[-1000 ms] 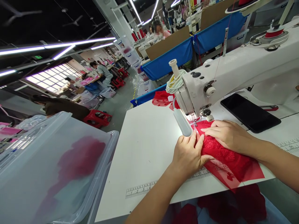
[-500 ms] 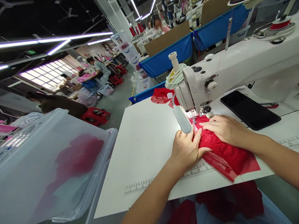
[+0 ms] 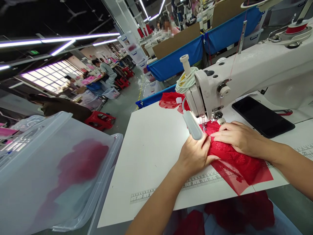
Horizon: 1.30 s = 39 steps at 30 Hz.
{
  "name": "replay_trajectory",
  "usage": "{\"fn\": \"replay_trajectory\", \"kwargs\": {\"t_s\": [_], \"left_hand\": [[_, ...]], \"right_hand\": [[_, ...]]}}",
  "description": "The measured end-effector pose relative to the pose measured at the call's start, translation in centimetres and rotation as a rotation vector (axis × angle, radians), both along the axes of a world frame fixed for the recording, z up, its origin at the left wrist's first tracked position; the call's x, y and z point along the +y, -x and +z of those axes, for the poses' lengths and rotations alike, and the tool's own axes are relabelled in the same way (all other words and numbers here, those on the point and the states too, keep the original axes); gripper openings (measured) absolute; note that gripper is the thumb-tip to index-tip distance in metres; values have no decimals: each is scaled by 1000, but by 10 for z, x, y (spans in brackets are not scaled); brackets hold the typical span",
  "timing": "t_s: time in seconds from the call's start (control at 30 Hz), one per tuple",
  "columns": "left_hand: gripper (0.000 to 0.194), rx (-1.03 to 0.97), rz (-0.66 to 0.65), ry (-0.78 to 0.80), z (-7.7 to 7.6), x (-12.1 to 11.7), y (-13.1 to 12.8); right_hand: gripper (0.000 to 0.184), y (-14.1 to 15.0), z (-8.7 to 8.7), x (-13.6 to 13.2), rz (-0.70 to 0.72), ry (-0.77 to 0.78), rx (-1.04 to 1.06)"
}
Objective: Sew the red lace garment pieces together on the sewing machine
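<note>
Now red fabric (image 3: 241,163), near corner shifted leftward, left hand (image 3: 195,153), grip on its edge, right hand (image 3: 241,137) open atop

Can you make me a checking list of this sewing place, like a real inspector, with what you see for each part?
Surface: white table with printed ruler marks, partly covered.
Job's things: red lacy fabric under the needle area of a white sewing machine.
Clutter: black phone beside the machine, a red-handled tool partly behind it, more red fabric beyond the machine head.
Hands: left hand and right hand both on the fabric; pinching or just pressing, can't tell.
Cables: pale cord coiled on the machine head.
Surroundings: see-through bin, red stool, people working farther off.
</note>
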State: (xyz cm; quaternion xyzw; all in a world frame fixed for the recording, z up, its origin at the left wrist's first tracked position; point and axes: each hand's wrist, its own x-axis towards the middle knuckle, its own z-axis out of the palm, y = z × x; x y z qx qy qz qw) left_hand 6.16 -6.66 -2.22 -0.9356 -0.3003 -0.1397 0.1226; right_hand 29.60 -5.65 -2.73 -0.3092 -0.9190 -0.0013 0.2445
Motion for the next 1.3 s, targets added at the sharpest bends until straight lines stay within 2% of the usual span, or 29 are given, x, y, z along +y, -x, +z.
{"fn": "replay_trajectory", "kwargs": {"t_s": [0.1, 0.23, 0.3, 0.47, 0.63, 0.97, 1.3], "left_hand": [[56, -16, -57, 68, 1, 2, 2], [48, -58, 28, 157, 2, 1, 1], [50, -53, 39, 168, 3, -1, 1], [64, 6, 38, 101, 3, -7, 1], [69, 39, 52, -13, -1, -12, 2], [67, 54, 98, -89, -2, -12, -1], [62, 72, 139, -102, -4, -6, -1]], "right_hand": [[52, -1, 0, -2, -17, 10, -6], [52, -1, -4, -1, -30, 22, 19], [51, -2, -6, -1, -37, 18, 32], [46, -2, -10, 0, -41, -3, 35], [43, -1, -8, 0, -41, -2, 28], [47, -2, -11, 4, -41, 1, 30], [47, 2, -5, 8, -29, -45, 40]]}}
